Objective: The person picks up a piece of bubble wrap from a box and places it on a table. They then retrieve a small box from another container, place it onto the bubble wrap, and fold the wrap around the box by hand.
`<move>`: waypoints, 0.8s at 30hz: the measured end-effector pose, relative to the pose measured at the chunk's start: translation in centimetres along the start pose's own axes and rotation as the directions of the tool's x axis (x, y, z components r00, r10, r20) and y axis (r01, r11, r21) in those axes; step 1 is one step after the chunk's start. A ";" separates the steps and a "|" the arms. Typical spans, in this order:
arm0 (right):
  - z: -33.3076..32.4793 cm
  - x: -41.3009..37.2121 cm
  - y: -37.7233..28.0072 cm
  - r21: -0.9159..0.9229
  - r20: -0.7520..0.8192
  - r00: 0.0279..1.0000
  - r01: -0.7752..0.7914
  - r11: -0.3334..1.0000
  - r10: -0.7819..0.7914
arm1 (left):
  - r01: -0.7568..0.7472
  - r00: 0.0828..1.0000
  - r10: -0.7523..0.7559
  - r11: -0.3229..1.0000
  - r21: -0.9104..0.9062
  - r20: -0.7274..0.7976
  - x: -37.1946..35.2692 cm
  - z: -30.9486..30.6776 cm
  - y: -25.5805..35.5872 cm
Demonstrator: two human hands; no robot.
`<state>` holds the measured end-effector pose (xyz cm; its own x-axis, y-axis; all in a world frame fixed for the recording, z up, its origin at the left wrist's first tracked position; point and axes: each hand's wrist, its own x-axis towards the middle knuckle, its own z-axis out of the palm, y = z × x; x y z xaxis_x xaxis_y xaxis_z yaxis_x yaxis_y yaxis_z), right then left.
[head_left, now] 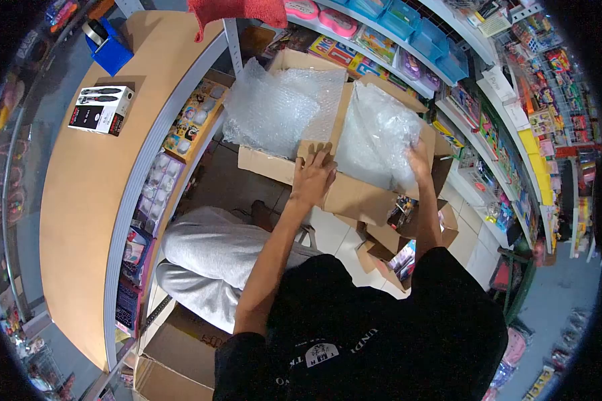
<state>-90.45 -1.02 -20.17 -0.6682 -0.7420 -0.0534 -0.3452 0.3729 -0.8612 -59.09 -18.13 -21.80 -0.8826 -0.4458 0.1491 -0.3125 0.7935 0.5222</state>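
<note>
Clear bubble wrap (376, 134) lies in the open brown cardboard box on the right (360, 198), spread over most of its mouth and bunched towards the right-hand edge. Handling, judged by eye: light, soft, springy, rather slippery; best taken by a gathered fold at that bunched edge, since a flat grasp would probably slide. Right hand (419, 162) is at this spot, fingers bent against the film; cannot tell whether they pinch it. Left hand (313, 179) is open, fingers spread, resting on cardboard at the near corner where the two boxes meet. Adjoining brown cardboard box on the left (264, 164): also open, with a second crumpled sheet of clear bubble wrap (281, 100) spilling past its left edge; anything beneath is hidden. Below the right box: a smaller brown carton with raised flaps (383, 235) holding small colourful packets (404, 259), print illegible. Light wood-coloured counter (80, 220), at left: black-and-white printed carton (102, 110) near its outer left edge, contents unseen; blue tape dispenser (114, 55) towards the far left corner. Shelf beyond: translucent light-blue plastic bins (401, 19), contents not discernible.
</note>
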 end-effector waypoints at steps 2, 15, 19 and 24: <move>1.1 -0.1 -2.2 -0.175 -0.019 1.000 0.009 0.985 -0.012 | 0.018 1.000 -0.018 1.000 -0.016 -0.003 0.2 0.3 0.0; 8.4 -3.6 -7.7 -0.638 -0.015 0.999 0.018 0.769 -0.036 | 0.137 0.952 -0.179 0.974 -0.179 -0.247 0.3 -0.7 -2.0; 10.2 -2.9 -13.4 -0.437 -0.066 0.949 0.251 0.864 -0.309 | 0.384 0.646 -0.512 0.859 -0.338 -0.566 0.4 -3.8 -5.8; 15.8 0.7 -14.3 -0.499 0.165 0.965 0.259 0.827 -0.203 | 0.543 0.424 -0.655 0.737 -0.404 -0.626 0.9 -3.7 -11.1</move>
<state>-75.56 -15.64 -15.89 -0.4659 -0.8840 0.0396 -0.7876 0.3939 -0.4738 -55.09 -28.83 -24.41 0.0504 -0.9678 0.2465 -0.5675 0.1753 0.8045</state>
